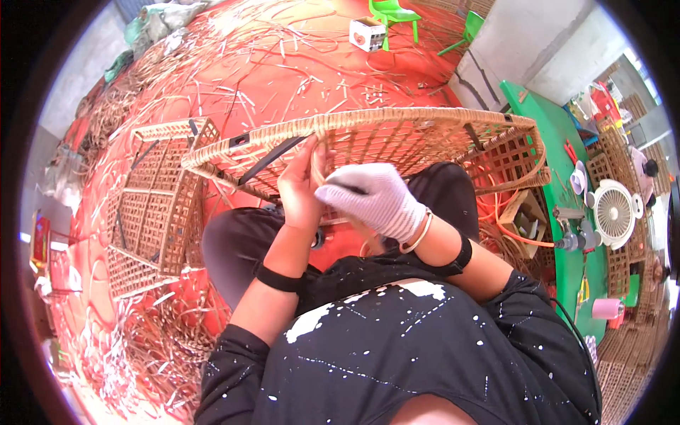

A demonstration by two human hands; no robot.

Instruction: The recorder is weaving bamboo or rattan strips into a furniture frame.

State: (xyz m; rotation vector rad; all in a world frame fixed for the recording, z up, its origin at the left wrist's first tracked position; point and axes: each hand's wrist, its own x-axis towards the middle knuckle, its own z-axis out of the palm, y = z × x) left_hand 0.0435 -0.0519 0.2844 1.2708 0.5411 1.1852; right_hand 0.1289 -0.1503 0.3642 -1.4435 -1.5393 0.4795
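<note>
A large woven basket [439, 117] lies on its side across my knees, its rim wrapped in tan strip. A dark strap [273, 161] runs slantwise through its open weave. My bare left hand [300, 185] reaches up to the rim, its fingers closed around a flat tan weaving strip [316, 164] just below the wrapped edge. My right hand [372, 197], in a pale knitted glove, pinches the same strip lower down, close beside the left. Its fingertips are partly hidden by the glove's folded fingers.
Another openwork basket [152, 195] stands at the left, with loose strips [156, 347] heaped near it on the red floor. To the right, a green table [549, 120] holds a white fan [614, 214] and an air tool [577, 239] with an orange hose. A green chair [393, 13] stands far ahead.
</note>
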